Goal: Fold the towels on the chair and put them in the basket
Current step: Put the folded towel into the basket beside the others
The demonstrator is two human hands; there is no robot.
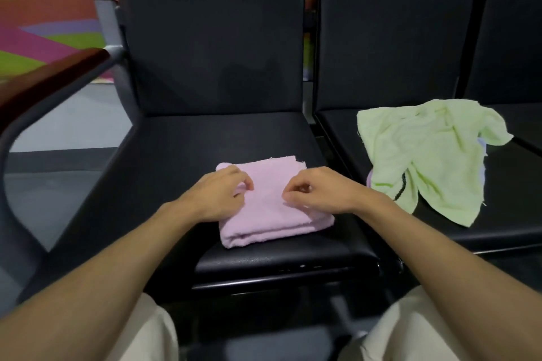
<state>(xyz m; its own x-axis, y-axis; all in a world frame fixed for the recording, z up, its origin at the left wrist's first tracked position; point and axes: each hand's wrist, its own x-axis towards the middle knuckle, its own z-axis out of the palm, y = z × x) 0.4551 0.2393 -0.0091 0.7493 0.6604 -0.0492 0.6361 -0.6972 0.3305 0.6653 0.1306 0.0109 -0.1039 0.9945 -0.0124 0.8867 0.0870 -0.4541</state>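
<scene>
A pink towel [265, 214], folded into a thick rectangle, lies on the black seat [181, 161] of the chair in front of me. My left hand [218, 193] rests on the towel's left side, its curled fingers pinching a fold of the cloth. My right hand [318, 189] lies on the towel's right side with fingers curled, fingertips pinching the top layer. A crumpled light green towel [422, 155] lies spread on the neighbouring seat to the right, with a bit of lilac cloth [482, 145] showing under it. No basket is in view.
The chair has a wooden armrest [50, 82] on a grey metal frame at the left. A narrow gap separates the two seats. A third seat edge [525, 126] shows at the far right. My knees in beige trousers [410, 328] are at the bottom.
</scene>
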